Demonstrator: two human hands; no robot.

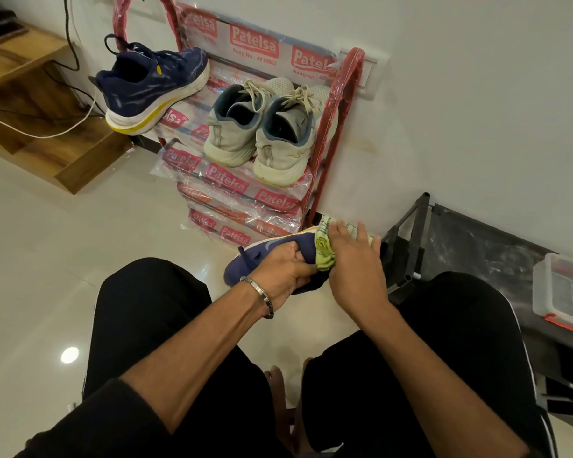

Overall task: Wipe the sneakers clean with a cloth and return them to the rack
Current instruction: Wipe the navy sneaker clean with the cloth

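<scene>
From the head view, the person is sitting over the floor with a navy sneaker (262, 256) held out in front of the knees. The left hand (278, 276) is gripping it, fingers curled around the upper near the collar. The right hand (354, 259) is lying on a yellow-green cloth (325, 256), fingers fairly straight and spread, pressing the cloth against the shoe's heel end rather than clutching it.

What I'd be worrying about: the cloth is only being pinned by a flat hand, so a hard stroke could be pushing it off the shoe and onto the floor. The left hand's hold is on soft fabric too, so the sneaker could be twisting under the wiping pressure.

The matching navy sneaker (153, 84) is sitting on the top tier of the red rack (331, 127), its heel hanging well out past the rack's left side; I'd guess a knock while returning the other could tip it. A pale grey pair (265, 130) is occupying the tier beside it, so room is looking tight.

The shoe being wiped is between both hands, touching each, well below and right of the rack's top tier.
</scene>
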